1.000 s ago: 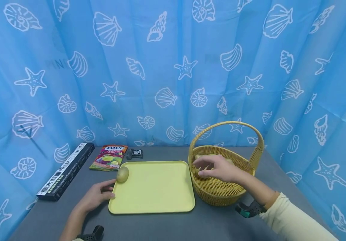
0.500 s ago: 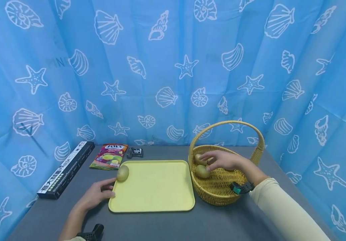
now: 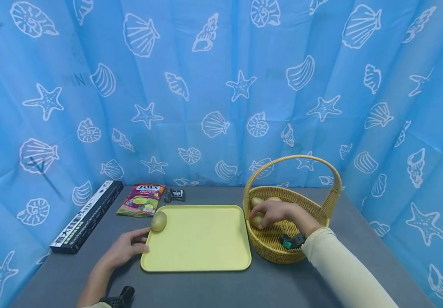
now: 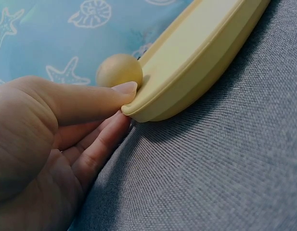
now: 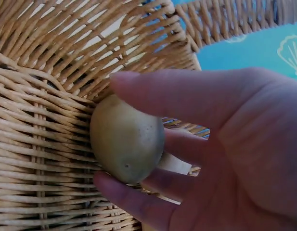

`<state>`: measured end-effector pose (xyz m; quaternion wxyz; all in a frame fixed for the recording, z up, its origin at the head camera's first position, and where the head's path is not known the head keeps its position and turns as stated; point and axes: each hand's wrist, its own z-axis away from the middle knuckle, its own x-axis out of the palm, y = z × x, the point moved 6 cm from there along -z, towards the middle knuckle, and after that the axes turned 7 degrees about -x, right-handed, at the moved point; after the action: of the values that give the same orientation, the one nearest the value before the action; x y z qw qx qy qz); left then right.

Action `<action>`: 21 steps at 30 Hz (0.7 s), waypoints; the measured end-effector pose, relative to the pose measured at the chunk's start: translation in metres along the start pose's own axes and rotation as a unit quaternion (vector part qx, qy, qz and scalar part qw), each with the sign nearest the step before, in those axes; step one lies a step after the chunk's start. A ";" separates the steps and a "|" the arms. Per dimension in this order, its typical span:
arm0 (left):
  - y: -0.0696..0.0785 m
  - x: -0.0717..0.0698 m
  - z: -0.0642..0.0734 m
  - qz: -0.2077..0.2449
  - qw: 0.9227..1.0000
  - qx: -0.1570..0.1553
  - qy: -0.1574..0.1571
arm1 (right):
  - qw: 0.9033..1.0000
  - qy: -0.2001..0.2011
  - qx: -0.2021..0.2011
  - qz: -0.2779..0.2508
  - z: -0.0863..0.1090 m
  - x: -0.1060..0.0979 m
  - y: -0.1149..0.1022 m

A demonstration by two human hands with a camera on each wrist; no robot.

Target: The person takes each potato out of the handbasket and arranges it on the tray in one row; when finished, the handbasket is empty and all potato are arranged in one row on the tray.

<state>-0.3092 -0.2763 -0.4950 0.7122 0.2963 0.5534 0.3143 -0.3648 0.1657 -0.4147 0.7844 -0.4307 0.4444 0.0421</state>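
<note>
In the basket (image 3: 279, 250), my right hand (image 3: 276, 211) has its thumb and fingers round a smooth tan potato (image 5: 126, 137), close against the woven wall. The thumb lies across the top and the fingers curl along the other side. Two more potatoes show behind that hand, one at the basket's left wall (image 3: 256, 201). My left hand (image 3: 126, 248) holds the left rim of a pale yellow tray (image 3: 206, 239), thumb over the edge and fingers below it. Another potato (image 3: 159, 221) lies at the tray's upper left corner, just beyond those fingers.
Behind the tray lie a candy bag (image 3: 142, 200) and a small black-and-white packet (image 3: 175, 195). A long black pasta box (image 3: 88, 217) is at the left. The basket's tall arched handle (image 3: 290, 157) rises over its opening. A blue shell-print curtain (image 3: 221, 94) hangs behind the grey table.
My right hand has moved down and left inside the basket, and its fingers have come round the front potato. The left hand stays at the tray's rim.
</note>
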 end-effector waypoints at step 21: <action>-0.001 0.000 -0.001 0.002 1.000 -0.015 0.002 | 0.995 0.083 0.007 0.062 0.005 -0.008 -0.003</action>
<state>-0.3095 -0.2767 -0.4963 0.7148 0.2862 0.5491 0.3250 -0.3649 0.1705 -0.4059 0.7434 -0.3988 0.5344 0.0521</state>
